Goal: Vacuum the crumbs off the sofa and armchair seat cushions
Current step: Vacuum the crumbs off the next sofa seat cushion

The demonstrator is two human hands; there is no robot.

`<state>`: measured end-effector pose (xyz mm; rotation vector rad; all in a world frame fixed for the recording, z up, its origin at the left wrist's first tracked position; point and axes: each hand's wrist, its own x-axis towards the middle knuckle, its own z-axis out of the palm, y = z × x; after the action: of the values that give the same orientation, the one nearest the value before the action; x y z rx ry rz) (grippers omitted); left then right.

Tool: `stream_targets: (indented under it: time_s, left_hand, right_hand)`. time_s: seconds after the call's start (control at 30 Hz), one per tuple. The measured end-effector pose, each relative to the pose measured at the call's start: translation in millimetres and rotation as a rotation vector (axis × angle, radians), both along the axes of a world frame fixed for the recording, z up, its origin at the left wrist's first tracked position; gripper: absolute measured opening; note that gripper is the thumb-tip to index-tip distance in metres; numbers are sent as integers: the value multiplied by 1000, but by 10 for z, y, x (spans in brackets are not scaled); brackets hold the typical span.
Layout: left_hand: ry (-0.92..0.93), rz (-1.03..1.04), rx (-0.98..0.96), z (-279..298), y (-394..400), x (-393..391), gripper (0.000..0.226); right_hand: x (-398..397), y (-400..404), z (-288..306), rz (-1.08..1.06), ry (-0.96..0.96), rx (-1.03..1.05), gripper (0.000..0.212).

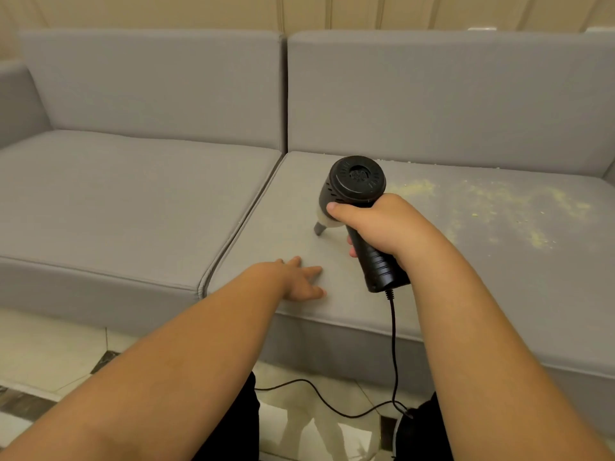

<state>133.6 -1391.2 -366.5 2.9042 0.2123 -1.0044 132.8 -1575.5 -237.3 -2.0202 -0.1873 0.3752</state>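
While my right hand (382,224) grips the black corded handheld vacuum (357,207) and my left hand (296,281) lies flat on the grey sofa seat cushion (466,277), its dangling cord (393,344) could snag, leaving the yellow crumbs (499,201) missed.

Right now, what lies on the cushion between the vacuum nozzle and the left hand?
Only bare grey cushion lies between the nozzle and the left hand, in the head view.

Dim warm indoor light, soft shadows, edges bowed
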Motion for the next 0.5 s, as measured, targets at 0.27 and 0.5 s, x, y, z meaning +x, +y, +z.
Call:
stream_targets:
  time_s: [0.27, 0.5]
  left_hand:
    - [-4, 27, -14, -4, 159, -22, 79]
    - [16, 67, -35, -13, 359, 5, 81]
  right_hand:
    - [126, 239, -274, -115, 15, 174, 27]
    - [213, 355, -316, -96, 26, 157, 29]
